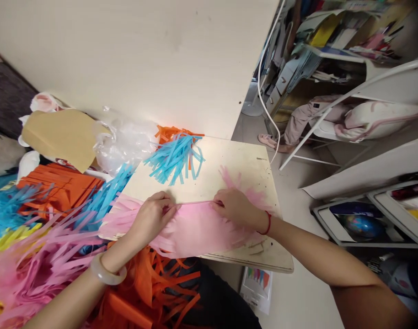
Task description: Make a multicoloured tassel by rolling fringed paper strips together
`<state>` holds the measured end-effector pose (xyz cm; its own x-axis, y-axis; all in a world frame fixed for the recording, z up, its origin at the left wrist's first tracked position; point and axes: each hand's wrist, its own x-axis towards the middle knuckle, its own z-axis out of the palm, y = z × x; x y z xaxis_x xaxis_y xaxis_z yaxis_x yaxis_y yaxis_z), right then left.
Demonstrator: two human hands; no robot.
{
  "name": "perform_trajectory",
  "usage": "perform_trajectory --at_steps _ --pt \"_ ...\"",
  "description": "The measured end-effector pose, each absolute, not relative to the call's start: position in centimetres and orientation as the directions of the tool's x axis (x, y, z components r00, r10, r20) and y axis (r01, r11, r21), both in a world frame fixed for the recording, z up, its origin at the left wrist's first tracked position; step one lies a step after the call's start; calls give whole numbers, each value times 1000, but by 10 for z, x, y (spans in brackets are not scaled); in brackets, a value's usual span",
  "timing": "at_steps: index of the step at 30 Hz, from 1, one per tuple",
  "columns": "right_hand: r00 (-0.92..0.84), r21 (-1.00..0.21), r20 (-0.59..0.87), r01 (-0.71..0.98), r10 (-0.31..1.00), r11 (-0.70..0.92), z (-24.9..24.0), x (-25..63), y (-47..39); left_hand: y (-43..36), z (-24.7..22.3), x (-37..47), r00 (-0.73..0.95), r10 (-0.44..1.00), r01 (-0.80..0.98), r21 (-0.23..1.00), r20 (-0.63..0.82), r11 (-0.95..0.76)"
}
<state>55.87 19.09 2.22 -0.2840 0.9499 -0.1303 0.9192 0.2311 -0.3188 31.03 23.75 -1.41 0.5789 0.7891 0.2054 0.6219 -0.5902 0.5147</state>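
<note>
A: Where does the pink sheet (195, 233) lie?
B: Across the near part of the pale board (222, 153), its long axis running side to side, with fringe spreading toward both ends.

A: And its relation to the fingers?
B: The far edge—a narrow band, perhaps folded—runs almost straight between the two hands. The sheet's broad plain middle lies on the wearer's side of that line.

A: State of the fingers?
B: Left hand (156, 212): thumb and fingertips closed together on the band. Right hand (233, 205): fingers curled in, pinching the same band. Neither hand is clearly the nearer; each is at the edge, apart from the other, with the span between them uncovered.

A: What bounds the sheet?
B: Its near margin reaches the board's near side; at left, fringe reaches the board's side. Some pink strips (233, 178) show beyond the right hand; their join to the sheet is hidden.

A: And farther out?
B: Pale board surface separates the band from a blue fringed bundle (176, 155), which lies beside orange fringe (169, 132) near the upright panel (143, 59). Left of the board are a clear plastic bag (126, 141), stacked orange paper (60, 183) and a pink fringed heap (37, 265).
</note>
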Motion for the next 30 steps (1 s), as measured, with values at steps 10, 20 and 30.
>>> perform_trajectory --at_steps 10,20,30 --pt "-314 -64 -162 950 936 307 19 549 193 241 -18 318 641 747 727 171 177 -665" --pt "-384 62 -89 919 919 390 -1 550 192 220 -8 331 793 540 583 -93 281 -807" --pt "-523 172 231 852 821 494 1 539 166 195 -42 330 869 456 442 112 191 -890"
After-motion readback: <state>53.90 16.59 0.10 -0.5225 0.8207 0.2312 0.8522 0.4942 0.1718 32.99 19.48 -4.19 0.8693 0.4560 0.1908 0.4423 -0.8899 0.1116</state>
